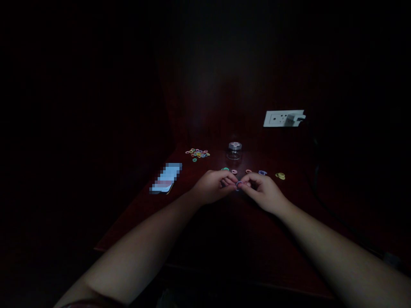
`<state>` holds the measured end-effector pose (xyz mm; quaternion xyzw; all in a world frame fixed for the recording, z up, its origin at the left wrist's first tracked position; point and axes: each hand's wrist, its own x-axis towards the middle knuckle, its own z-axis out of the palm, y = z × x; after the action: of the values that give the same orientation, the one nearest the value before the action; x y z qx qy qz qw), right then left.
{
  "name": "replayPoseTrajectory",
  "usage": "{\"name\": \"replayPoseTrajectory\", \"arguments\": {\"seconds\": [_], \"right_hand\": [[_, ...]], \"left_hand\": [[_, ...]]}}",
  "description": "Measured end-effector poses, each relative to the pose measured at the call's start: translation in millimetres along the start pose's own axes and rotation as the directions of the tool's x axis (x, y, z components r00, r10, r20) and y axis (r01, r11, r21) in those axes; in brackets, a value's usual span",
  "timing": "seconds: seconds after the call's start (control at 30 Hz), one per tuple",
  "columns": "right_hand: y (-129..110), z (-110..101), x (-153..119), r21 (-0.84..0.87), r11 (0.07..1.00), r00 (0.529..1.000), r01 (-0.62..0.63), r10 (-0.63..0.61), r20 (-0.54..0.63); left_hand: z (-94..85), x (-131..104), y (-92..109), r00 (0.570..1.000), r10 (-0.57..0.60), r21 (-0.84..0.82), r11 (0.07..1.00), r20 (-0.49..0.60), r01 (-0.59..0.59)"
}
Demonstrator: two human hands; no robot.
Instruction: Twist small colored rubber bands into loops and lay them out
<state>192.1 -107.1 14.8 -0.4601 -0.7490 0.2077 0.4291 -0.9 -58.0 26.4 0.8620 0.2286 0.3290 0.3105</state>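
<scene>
Between the fingertips of both hands is a small purple-blue ring-shaped band (pixel 239 183), held over the dark red table. My left hand (pixel 215 185) pinches it from the left, and my right hand (pixel 263 191) pinches it from the right. Just beyond the hands lie small bands in a row: green (pixel 225 169), pink (pixel 234 172), salmon (pixel 248 171), purple (pixel 262 172) and yellow (pixel 280 176). A loose pile of mixed-colour bands (pixel 199 153) sits farther back on the left. The fingers partly hide the held band.
A clear lidded jar (pixel 234 151) stands behind the row. At the left edge of the table (pixel 128 222) lies a phone with a lit, blurred screen (pixel 166 178). A white socket plate (pixel 284 118) with a plug is on the back wall. A dark cable runs down the right side.
</scene>
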Motion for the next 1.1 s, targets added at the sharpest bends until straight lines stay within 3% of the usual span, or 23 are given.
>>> {"name": "replayPoseTrajectory", "arguments": {"seconds": [0.37,0.57,0.7,0.8,0.93,1.1], "right_hand": [[-1.6,-1.3,1.0,-0.004,0.997,0.997,0.074,-0.073,0.037],[-0.1,0.4,-0.2,0.031,0.999,1.0,0.019,-0.019,-0.011],[-0.6,1.5,-0.4,0.065,0.998,1.0,0.021,-0.021,0.0],[-2.5,1.8,-0.5,0.068,0.997,0.999,0.038,-0.039,0.024],[-4.9,0.8,0.0,0.051,0.997,0.997,0.066,-0.068,0.047],[-7.6,-1.0,0.9,-0.01,0.988,0.986,0.153,-0.152,0.063]], "left_hand": [[-0.4,-2.7,0.0,0.995,-0.025,-0.087,0.996,0.096,0.033],[-2.2,-0.6,-1.1,0.997,-0.082,-0.05,0.995,-0.005,0.081],[-2.6,0.9,2.2,0.998,0.009,0.043,0.999,-0.057,-0.006],[-1.4,0.5,3.7,0.997,0.066,0.075,0.995,-0.028,-0.064],[1.9,-1.2,3.9,1.0,-0.002,0.025,1.0,0.012,0.002],[4.7,-1.5,4.3,0.998,-0.058,-0.022,0.998,-0.023,0.058]]}}
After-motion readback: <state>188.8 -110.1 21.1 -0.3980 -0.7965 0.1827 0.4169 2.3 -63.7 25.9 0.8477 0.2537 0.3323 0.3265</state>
